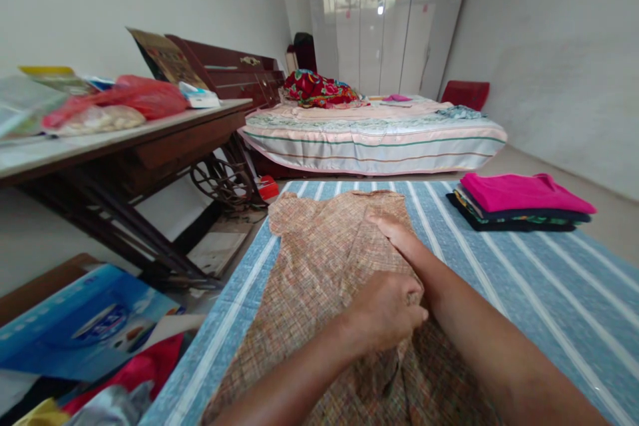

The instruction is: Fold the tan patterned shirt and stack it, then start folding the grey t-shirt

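A brown checked garment [319, 259] lies spread along the blue striped bed cover [539, 293] in front of me. My left hand [387, 309] is closed in a pinch on a fold of this cloth near its middle. Farther out, my right hand [394, 233] presses on the garment's right edge with its fingers curled over the fabric.
A stack of folded clothes with a pink piece on top [519, 203] sits at the far right of the cover. A sewing-machine table [124, 146] with bags stands at left, a blue box [90, 326] below it. Another bed [374, 133] and a white wardrobe [379, 26] are behind.
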`<move>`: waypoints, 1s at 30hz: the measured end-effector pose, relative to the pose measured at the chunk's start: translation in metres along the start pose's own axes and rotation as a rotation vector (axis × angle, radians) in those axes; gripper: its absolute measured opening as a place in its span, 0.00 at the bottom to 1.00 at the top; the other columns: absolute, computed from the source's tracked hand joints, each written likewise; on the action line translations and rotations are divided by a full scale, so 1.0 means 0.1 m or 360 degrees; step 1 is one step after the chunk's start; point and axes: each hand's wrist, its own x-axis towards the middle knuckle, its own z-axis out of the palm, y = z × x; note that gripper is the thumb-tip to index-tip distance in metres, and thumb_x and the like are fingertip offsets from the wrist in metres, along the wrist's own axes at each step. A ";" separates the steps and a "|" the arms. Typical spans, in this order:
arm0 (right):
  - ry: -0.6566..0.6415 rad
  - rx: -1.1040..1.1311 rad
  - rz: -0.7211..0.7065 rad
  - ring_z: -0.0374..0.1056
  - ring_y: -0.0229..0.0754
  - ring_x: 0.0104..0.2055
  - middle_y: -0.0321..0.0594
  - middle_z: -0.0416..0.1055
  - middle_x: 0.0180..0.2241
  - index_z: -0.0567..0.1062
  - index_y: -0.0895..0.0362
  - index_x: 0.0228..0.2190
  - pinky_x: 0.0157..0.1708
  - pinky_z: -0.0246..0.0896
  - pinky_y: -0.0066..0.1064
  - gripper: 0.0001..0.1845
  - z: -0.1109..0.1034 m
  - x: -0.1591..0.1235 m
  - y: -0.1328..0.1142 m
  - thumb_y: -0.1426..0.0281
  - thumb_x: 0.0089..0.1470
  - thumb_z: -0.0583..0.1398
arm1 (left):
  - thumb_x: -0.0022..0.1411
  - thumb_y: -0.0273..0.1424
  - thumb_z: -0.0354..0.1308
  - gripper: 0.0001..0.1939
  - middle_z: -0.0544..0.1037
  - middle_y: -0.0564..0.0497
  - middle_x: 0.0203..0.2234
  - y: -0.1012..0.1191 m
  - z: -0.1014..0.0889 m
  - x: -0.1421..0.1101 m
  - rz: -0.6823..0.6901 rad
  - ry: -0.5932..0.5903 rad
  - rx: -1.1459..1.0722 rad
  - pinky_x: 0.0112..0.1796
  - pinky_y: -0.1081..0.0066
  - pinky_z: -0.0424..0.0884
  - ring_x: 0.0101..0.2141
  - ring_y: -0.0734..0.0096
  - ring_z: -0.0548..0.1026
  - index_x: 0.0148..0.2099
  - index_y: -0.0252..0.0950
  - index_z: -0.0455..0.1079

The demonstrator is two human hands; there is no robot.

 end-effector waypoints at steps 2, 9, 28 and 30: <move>0.0003 -0.0041 0.0044 0.68 0.39 0.23 0.37 0.71 0.20 0.75 0.60 0.30 0.26 0.65 0.29 0.08 -0.02 0.04 0.02 0.67 0.48 0.61 | 0.48 0.27 0.57 0.14 0.57 0.60 0.15 -0.04 0.17 -0.01 -0.0024 -0.0166 0.0023 0.22 0.74 0.48 0.20 0.80 0.57 0.19 0.35 0.54; 0.0081 -0.0282 0.0012 0.68 0.37 0.23 0.35 0.71 0.22 0.74 0.61 0.34 0.26 0.63 0.26 0.10 -0.04 0.07 0.03 0.76 0.44 0.61 | 0.50 0.40 0.60 0.12 0.69 0.59 0.21 -0.20 0.43 -0.14 -0.0164 -0.0412 -0.0091 0.22 0.76 0.52 0.22 0.78 0.65 0.29 0.37 0.65; -0.0617 -0.1689 -0.1122 0.54 0.52 0.59 0.49 0.61 0.56 0.74 0.59 0.42 0.56 0.51 0.40 0.17 -0.32 -2.48 0.41 0.63 0.51 0.61 | 0.61 0.29 0.46 0.14 0.73 0.44 0.42 -0.88 0.03 -0.24 -0.0741 0.0378 0.1126 0.40 0.68 0.68 0.41 0.63 0.74 0.47 0.37 0.66; -0.0521 -0.1766 -0.1169 0.55 0.52 0.58 0.51 0.64 0.54 0.74 0.61 0.40 0.56 0.52 0.41 0.13 -0.27 -2.52 0.50 0.69 0.54 0.57 | 0.60 0.28 0.46 0.14 0.73 0.43 0.42 -0.88 0.03 -0.22 -0.0737 0.0396 0.1165 0.40 0.67 0.69 0.42 0.62 0.74 0.47 0.36 0.67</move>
